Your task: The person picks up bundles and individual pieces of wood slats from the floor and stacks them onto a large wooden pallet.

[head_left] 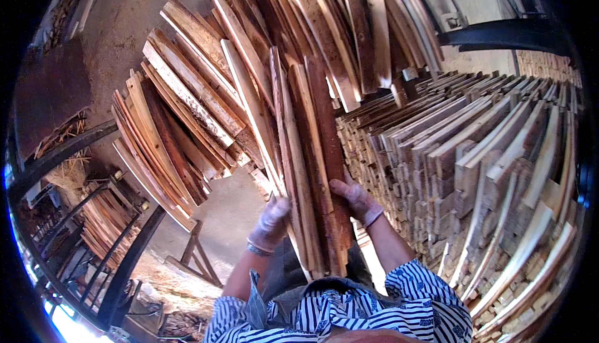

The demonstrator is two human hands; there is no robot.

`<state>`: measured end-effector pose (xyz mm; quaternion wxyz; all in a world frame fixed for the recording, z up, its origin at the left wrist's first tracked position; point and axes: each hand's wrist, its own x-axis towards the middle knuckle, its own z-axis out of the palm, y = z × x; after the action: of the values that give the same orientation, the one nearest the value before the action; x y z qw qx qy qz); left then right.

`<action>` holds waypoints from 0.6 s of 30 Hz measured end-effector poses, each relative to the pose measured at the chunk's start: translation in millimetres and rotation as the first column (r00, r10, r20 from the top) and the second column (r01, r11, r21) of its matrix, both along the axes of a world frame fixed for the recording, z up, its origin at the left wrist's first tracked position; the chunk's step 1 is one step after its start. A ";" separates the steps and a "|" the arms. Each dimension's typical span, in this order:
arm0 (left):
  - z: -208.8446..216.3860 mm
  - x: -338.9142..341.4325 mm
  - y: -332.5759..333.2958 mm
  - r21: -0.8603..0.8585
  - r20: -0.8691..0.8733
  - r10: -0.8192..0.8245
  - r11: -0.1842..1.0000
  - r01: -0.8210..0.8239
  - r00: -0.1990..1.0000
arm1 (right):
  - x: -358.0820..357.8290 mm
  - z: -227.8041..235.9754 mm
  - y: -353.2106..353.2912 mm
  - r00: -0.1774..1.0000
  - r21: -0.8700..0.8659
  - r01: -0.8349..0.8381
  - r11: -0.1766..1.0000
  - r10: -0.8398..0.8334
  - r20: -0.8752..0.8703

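A worker's left hand point(273, 219) and right hand point(359, 202), fingers partly curled, clasp opposite sides of a bundle of long, rough, reddish-brown wooden slats point(307, 156) beside stacked pale wooden planks point(465, 149).

No text, label, number or sign can be read. The striped shirt point(388, 313) carries dark blue printed patches point(460, 330), too small and blurred to tell whether they hold any lettering.
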<state>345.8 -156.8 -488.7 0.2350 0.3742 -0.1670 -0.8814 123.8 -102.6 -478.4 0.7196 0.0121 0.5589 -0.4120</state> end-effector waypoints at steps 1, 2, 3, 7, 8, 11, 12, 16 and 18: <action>3.5 1.3 -0.9 0.193 -0.208 0.081 0.980 -0.040 0.975 | 3.5 6.2 3.6 1.000 0.043 0.017 0.999 -0.017 -0.005; 3.9 1.7 -3.4 0.141 0.011 -0.016 0.990 0.014 1.000 | 5.4 10.7 5.8 1.000 -0.001 -0.019 1.000 0.019 0.009; 5.9 2.9 -1.8 0.155 -0.001 0.046 0.987 -0.045 0.999 | 9.3 16.5 9.7 0.999 -0.023 -0.039 0.999 0.039 -0.017; 10.3 8.7 18.8 -0.005 0.083 0.082 0.997 -0.082 0.993 | 17.5 45.8 20.5 0.983 -0.169 -0.050 0.984 0.019 -0.180; 14.8 10.8 31.0 0.034 0.116 0.111 0.993 -0.116 0.987 | 17.8 55.8 21.1 0.969 -0.176 -0.092 0.980 0.047 -0.244; 26.9 8.7 57.4 0.066 -0.041 0.188 0.981 -0.185 0.981 | 16.6 96.9 29.7 0.909 -0.132 -0.189 0.973 0.123 -0.398; 33.6 8.4 66.5 0.132 -0.107 0.188 0.976 -0.174 0.976 | 15.0 110.6 32.0 0.892 -0.089 -0.205 0.975 0.148 -0.428; 70.6 4.0 99.0 0.192 -0.091 0.222 0.960 -0.202 0.971 | 15.1 164.1 53.0 0.846 -0.147 -0.263 0.953 0.155 -0.511; 92.8 5.8 111.1 0.168 -0.168 0.229 0.965 -0.201 0.959 | 17.8 187.0 65.6 0.832 -0.198 -0.283 0.938 0.138 -0.538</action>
<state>351.6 -45.7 -395.9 0.3155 0.3226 -0.0360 -0.8917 141.5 -37.0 -291.4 0.5794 -0.2588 0.6675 -0.3896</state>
